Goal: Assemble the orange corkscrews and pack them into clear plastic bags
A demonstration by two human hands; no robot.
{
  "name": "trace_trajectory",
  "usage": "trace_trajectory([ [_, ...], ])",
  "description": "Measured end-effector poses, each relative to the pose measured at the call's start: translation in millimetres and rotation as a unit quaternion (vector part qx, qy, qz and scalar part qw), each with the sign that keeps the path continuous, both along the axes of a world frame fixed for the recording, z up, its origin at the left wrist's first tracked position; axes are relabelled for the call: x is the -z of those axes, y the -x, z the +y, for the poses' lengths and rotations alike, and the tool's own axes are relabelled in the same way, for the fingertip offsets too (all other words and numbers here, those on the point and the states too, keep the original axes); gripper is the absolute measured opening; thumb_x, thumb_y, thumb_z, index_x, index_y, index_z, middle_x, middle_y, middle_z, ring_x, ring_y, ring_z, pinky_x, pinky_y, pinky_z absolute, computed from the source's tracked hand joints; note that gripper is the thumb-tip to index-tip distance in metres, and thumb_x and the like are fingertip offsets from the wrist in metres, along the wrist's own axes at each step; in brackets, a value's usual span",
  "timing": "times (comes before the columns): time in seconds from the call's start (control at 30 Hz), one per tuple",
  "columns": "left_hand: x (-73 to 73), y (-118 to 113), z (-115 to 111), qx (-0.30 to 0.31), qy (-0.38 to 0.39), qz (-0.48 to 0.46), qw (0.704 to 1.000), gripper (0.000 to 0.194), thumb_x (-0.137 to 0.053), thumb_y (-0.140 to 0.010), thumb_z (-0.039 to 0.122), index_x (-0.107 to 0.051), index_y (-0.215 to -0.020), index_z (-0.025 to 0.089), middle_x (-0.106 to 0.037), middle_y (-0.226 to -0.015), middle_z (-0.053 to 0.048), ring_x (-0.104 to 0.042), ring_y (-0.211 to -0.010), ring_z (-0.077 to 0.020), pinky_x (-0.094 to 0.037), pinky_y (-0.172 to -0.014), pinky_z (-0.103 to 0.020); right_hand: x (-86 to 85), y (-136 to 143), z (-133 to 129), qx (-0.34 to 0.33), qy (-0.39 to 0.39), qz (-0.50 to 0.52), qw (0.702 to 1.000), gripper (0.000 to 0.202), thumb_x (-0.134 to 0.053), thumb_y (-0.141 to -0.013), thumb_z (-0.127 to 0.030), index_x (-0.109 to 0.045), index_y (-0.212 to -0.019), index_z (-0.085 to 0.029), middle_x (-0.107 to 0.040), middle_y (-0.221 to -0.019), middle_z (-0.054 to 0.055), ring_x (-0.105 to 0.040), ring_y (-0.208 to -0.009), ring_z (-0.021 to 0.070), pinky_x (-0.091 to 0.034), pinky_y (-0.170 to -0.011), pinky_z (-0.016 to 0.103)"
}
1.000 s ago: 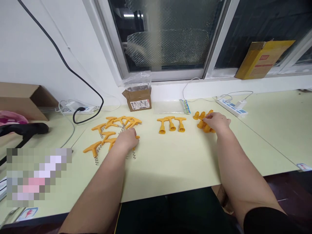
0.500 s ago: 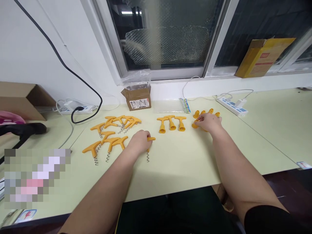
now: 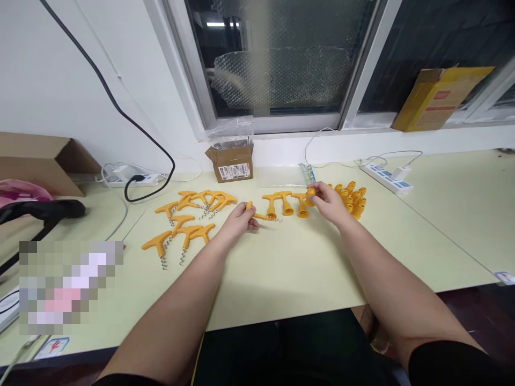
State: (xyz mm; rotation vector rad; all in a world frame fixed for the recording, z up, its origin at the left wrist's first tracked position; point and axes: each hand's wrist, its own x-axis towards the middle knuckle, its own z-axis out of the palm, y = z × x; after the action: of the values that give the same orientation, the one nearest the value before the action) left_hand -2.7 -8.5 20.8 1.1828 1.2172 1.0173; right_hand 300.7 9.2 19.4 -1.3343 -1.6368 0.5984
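My left hand (image 3: 240,219) grips a corkscrew (image 3: 260,216) by its yellow T-handle, its metal spiral pointing right. In my right hand (image 3: 326,201) is a yellow bell-shaped cap (image 3: 310,196), pinched between thumb and fingers. Between the hands stand three yellow corkscrews with caps (image 3: 287,205) over their spirals. Several uncapped corkscrews (image 3: 185,235) with bare spirals lie to the left of my left hand. A cluster of loose yellow caps (image 3: 354,197) stands just right of my right hand, partly hidden behind it.
A small cardboard box (image 3: 232,163) and a clear plastic bag (image 3: 279,177) are at the back by the window. Power strips (image 3: 386,178) with cables lie along the wall. A large cardboard box (image 3: 36,161) and a black object (image 3: 44,214) are at the left.
My left hand has lifted its corkscrew and turned it so the spiral points right instead of down. My right hand has taken a cap from the cluster and moved left with it.
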Motion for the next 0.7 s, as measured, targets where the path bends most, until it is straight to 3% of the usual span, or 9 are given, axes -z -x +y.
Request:
trace_trajectory([
  [0.17,-0.9,-9.5,-5.1,-0.016,0.015,-0.119,0.993,0.031,-0.073,-0.083,0.037,-0.046,-0.090,0.024,-0.048,-0.072,0.008,-0.052,-0.053,-0.0083,-0.049,-0.057,-0.024,9.2,27.7,-10.2,-0.133,-0.004,-0.003,0.991,0.049,-0.064,-0.090,-0.039,-0.057,-0.137,-0.024,-0.065,-0.113,0.008,-0.066,-0.095,0.0225,-0.054,-0.089,0.041],
  [0.23,-0.5,-9.9,-4.7,-0.014,0.016,-0.137,0.990,0.030,-0.072,-0.083,0.033,-0.045,-0.089,0.023,-0.047,-0.075,0.007,-0.046,-0.051,-0.0059,-0.042,-0.053,-0.021,11.2,32.5,-13.0,-0.148,0.000,0.017,0.989,0.050,-0.070,-0.087,-0.040,-0.056,-0.132,-0.024,-0.065,-0.112,0.008,-0.066,-0.095,0.0230,-0.055,-0.087,0.040],
  [0.37,1.8,-8.2,-2.4,-0.006,0.016,-0.131,0.991,0.027,-0.071,-0.083,0.031,-0.045,-0.089,0.023,-0.045,-0.075,0.007,-0.044,-0.052,-0.0060,-0.037,-0.052,-0.020,11.4,32.6,-12.7,-0.169,0.016,0.056,0.984,0.031,-0.074,-0.085,-0.042,-0.060,-0.106,-0.024,-0.067,-0.110,0.006,-0.067,-0.095,0.0233,-0.054,-0.087,0.039],
  [0.53,4.0,-7.6,-2.7,0.010,0.001,-0.118,0.993,0.029,-0.071,-0.083,0.033,-0.045,-0.089,0.023,-0.045,-0.077,0.007,-0.043,-0.053,-0.0057,-0.036,-0.053,-0.020,10.4,30.9,-10.4,-0.186,0.033,0.107,0.976,0.032,-0.077,-0.083,-0.041,-0.060,-0.105,-0.024,-0.069,-0.109,0.005,-0.068,-0.095,0.0226,-0.054,-0.087,0.038],
  [0.7,0.4,-10.9,-7.1,0.037,0.000,-0.119,0.992,0.030,-0.072,-0.083,0.035,-0.045,-0.089,0.023,-0.047,-0.076,0.006,-0.043,-0.054,-0.0060,-0.036,-0.055,-0.020,14.0,34.2,-11.0,-0.212,0.038,0.072,0.974,0.033,-0.077,-0.082,-0.039,-0.064,-0.108,-0.022,-0.069,-0.106,0.005,-0.064,-0.087,0.0199,-0.052,-0.083,0.036],
])
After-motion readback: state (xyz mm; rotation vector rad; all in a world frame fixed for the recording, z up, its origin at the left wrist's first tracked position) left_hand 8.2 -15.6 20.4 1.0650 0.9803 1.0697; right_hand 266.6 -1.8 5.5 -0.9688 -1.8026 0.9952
